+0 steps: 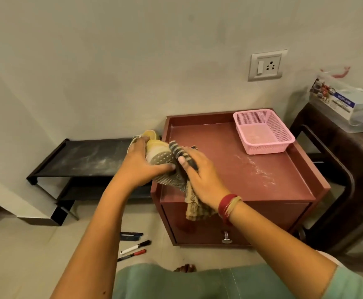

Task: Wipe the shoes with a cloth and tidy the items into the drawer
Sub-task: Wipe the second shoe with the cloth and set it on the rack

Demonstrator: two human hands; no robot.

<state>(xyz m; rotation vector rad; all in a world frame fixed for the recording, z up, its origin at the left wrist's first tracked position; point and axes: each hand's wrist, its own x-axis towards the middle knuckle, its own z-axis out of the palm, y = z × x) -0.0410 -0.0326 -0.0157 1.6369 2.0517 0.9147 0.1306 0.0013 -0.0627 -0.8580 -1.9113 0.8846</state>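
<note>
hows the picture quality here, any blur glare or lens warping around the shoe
Head view: warm, even light with soft shadows; the shoe, cloth, left hand and right hand look sharp; the wide-angle lens skews the black rack; only a faint sheen on the cabinet top.

Home: bedside cabinet [236, 160], shoe rack [85, 157].
</note>
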